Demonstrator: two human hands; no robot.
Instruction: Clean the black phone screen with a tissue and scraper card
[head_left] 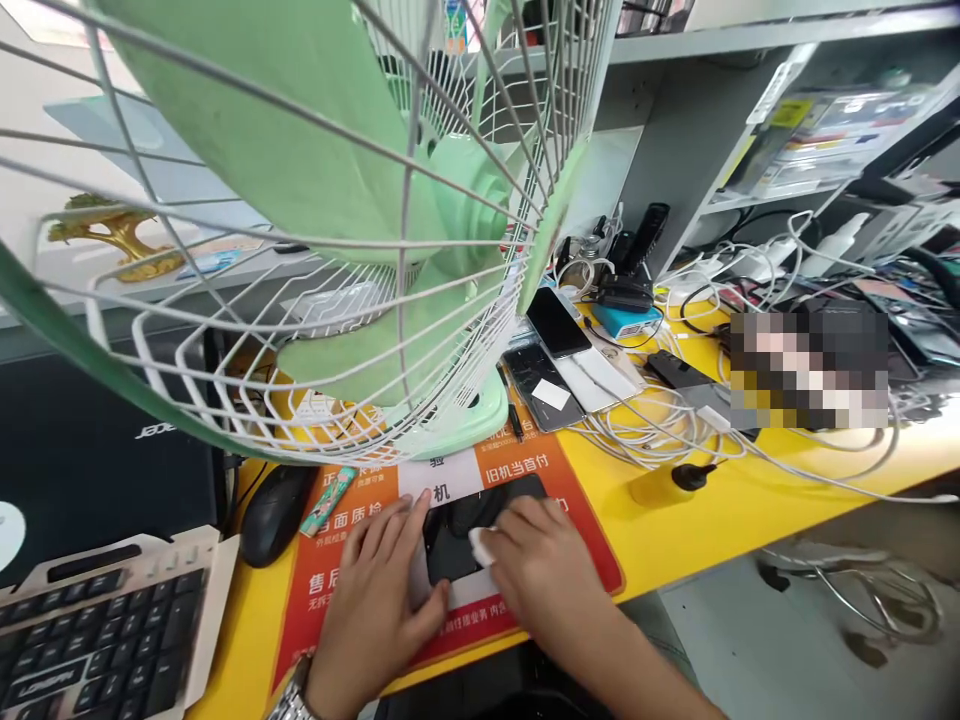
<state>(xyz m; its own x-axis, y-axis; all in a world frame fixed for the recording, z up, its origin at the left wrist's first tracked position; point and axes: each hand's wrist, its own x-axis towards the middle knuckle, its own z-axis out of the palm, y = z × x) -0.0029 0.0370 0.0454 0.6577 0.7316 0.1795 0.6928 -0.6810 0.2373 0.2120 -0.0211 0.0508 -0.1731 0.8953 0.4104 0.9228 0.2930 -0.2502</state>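
Note:
A dark, glossy tablet lies flat on a red and orange printed mat. My left hand rests at its left end, thumb at the near corner and fingers at the far one, holding it. Between the fingertips of my right hand is a small white wipe, pressed against the screen. Those fingers are closed and cover the tablet's right part.
A green fan looms close above the mat. Left are a mouse, keyboard and black laptop. Several phones and tangled white cables lie right on the yellow desk. Grey shelves stand behind.

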